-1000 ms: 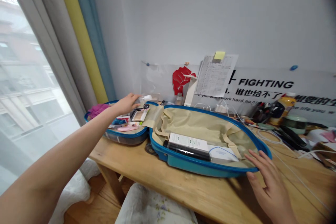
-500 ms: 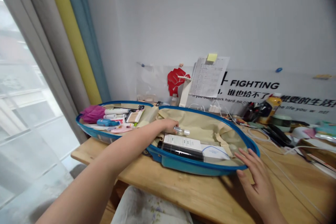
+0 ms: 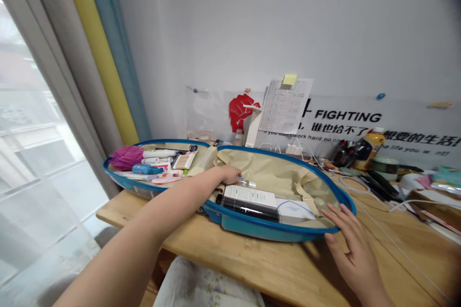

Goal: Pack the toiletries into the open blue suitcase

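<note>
An open blue suitcase point(image 3: 281, 233) with a beige lining lies across the wooden table. My left hand point(image 3: 229, 174) reaches into its right half, fingers closed on a small clear bottle point(image 3: 248, 183) just behind a white box point(image 3: 249, 194). In front of that box lies a long black item point(image 3: 250, 208), and a white package point(image 3: 295, 210) is to its right. My right hand point(image 3: 347, 235) rests with spread fingers on the suitcase's right rim, holding nothing. The left half holds a purple mesh puff point(image 3: 127, 157), a blue bottle point(image 3: 147, 169) and several tubes and packets.
Cables, a yellow bottle point(image 3: 370, 147), a green-lidded jar point(image 3: 386, 167) and other clutter cover the table's right side. A white lamp point(image 3: 252, 127) stands behind the suitcase near the wall. Curtains point(image 3: 108, 57) and a window are at the left.
My left hand and the small clear bottle have shifted slightly left and down, closer to the white box. My right hand stays on the rim.
</note>
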Motion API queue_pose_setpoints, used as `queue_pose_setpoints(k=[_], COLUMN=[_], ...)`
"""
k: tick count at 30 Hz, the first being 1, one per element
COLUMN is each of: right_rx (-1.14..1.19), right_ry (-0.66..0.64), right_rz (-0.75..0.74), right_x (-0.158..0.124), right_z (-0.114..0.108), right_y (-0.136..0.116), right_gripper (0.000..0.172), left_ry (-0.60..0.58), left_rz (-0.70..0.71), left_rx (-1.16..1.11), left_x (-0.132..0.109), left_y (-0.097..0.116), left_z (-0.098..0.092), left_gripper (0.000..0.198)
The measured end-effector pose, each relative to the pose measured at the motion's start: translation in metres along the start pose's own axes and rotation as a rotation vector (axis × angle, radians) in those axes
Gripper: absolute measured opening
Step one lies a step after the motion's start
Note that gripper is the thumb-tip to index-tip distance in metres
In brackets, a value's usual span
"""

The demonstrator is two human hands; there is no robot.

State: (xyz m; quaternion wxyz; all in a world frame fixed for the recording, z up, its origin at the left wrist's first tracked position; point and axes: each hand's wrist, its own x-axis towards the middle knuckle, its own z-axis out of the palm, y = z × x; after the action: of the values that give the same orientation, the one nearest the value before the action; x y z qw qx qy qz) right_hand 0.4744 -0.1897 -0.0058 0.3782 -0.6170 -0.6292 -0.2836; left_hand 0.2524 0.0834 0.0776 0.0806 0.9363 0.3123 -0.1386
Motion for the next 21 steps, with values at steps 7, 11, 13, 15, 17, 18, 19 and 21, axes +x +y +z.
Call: queue_pose_setpoints(k=[7,11,13,15,17,18,19,21], right_rx=[0.012,-0.001,-0.016,-0.020,-0.019,-0.021,-0.025,-0.039], right_ry=[0.022,0.036,0.034,0.033,0.026,0.019,0.011,0.002], right_rz=[-0.018,-0.037,-0.053,-0.058,-0.056,-0.053,-0.054,-0.057], right_x=[0.001,0.001,0.002,0.003,0.003,0.002,0.002,0.001], right_z=[0.002,0.002,0.002,0.001,0.001,0.001,0.000,0.000], right_y=[0.000,0.000,-0.001,-0.001,0.000,0.000,0.001,0.001], right_gripper=[0.036,0.036,0.036,0.036,0.035,0.035,0.035,0.036], left_ry=[0.009,0.101,0.210,0.338,0.436,0.458,0.466,0.454], left_rz=[-0.001,0.008,0.002,-0.042,-0.147,-0.218,-0.292,-0.433], left_rx=[-0.040,-0.083,-0.103,-0.116,-0.114,-0.106,-0.095,-0.066], left_x=[0.000,-0.004,-0.010,-0.021,-0.036,-0.044,-0.054,-0.072], left_y=[0.002,-0.002,-0.017,-0.045,-0.083,-0.105,-0.126,-0.167], left_z=[0.003,-0.009,-0.022,-0.036,-0.045,-0.046,-0.045,-0.036], left_gripper=[0.039,0.040,0.042,0.047,0.051,0.051,0.052,0.058])
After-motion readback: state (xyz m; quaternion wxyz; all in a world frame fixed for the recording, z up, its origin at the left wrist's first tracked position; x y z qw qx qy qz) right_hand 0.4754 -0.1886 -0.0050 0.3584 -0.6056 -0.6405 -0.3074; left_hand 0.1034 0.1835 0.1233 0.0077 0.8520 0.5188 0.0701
